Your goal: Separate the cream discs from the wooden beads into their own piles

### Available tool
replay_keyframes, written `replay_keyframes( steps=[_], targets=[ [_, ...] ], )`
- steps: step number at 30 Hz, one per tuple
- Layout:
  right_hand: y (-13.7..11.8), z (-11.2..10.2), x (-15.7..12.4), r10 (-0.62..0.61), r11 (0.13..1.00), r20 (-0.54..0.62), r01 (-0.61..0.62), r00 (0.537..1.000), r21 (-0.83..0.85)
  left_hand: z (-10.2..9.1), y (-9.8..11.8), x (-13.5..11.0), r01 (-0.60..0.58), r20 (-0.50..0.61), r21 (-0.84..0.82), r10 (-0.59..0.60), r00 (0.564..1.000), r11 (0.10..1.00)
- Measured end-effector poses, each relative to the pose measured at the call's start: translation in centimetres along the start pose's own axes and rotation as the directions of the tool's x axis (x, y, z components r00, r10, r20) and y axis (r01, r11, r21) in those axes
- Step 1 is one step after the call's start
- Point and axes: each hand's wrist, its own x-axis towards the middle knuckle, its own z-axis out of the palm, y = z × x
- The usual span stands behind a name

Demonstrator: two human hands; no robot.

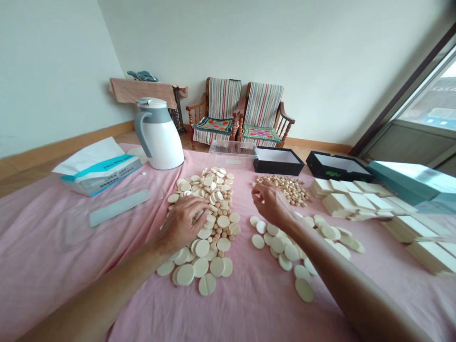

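My left hand (183, 219) rests over the left pile of pale round wooden discs (201, 267), its fingers lightly bent and the thumb apart from them. Small wooden pieces (221, 232) are mixed among those discs, just right of its fingertips. My right hand (269, 202) hovers at the near left edge of a heap of small wooden pieces (290, 187). Its fingers are curled in, and whatever they may hold is hidden. Below my right wrist, a second spread of round discs (281, 244) lies partly covered by the forearm.
Stacks of pale rectangular blocks (356, 199) stand at the right, beside a light blue box (409, 183). Two black trays (278, 161) and a clear plastic tray (233, 148) line the back. A white jug (164, 142), a tissue pack (103, 173) and a clear lid (119, 207) sit left.
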Motion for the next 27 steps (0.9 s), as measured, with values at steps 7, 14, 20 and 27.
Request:
replay_keyframes(
  steps=[7,14,20,27],
  targets=[
    [-4.6,-0.1,-6.6,-0.126,0.989,0.084,0.119,0.988,0.088,-0.6,0.4,0.7,-0.105,-0.13,0.075,0.114,0.985,0.992],
    [-5.2,2.8,-10.1,-0.283,0.958,-0.07,0.28,0.956,-0.058,-1.1,2.0,1.0,-0.141,0.055,0.069,0.138,0.989,0.988],
    [-4.9,3.4,-10.1,-0.28,0.96,-0.101,0.276,0.955,-0.055,-2.7,3.7,-1.8,-0.231,0.288,0.123,0.188,0.939,0.965],
    [-4.6,3.3,-10.3,-0.239,0.971,-0.127,0.241,0.963,-0.001,-2.5,3.9,-4.1,-0.329,0.411,0.26,0.205,0.889,0.908]
  ],
)
